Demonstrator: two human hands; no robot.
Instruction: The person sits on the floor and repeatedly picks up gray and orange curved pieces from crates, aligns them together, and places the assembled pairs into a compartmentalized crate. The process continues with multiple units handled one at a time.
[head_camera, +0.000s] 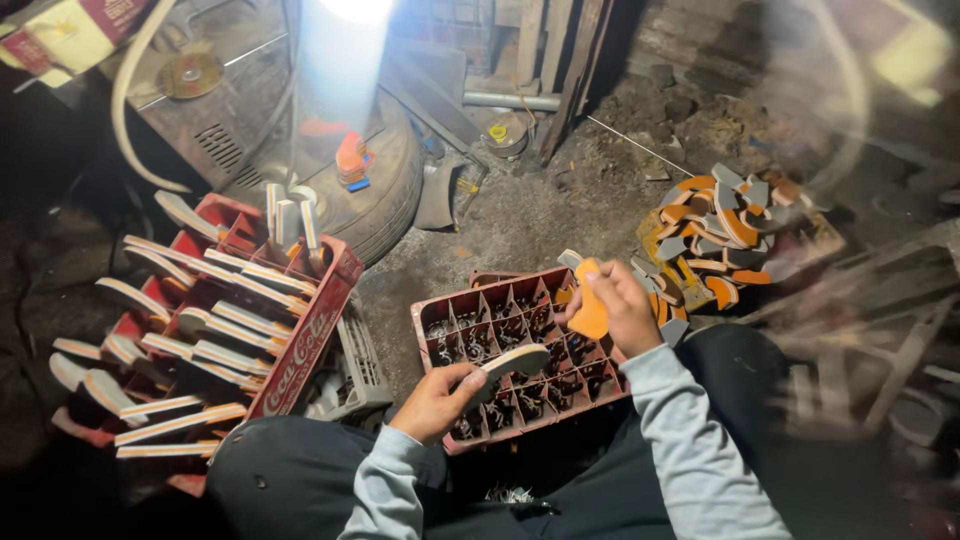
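Observation:
My left hand (432, 402) holds a pale, curved shoe sole (512, 362) over a red compartmented crate (440, 305) in front of my knees. My right hand (622, 306) grips an orange heel-shaped piece (590, 305) above the crate's right edge. The crate's cells hold small dark metal bits. A heap of orange and grey shoe pieces (720, 235) lies just beyond my right hand.
A second red crate (310, 335) at the left is stacked with several pale soles (215, 325). An old tyre (385, 190) and a metal machine (205, 110) stand behind it. Planks and a pipe (510, 100) lean at the back. The dirt floor (545, 215) is dark.

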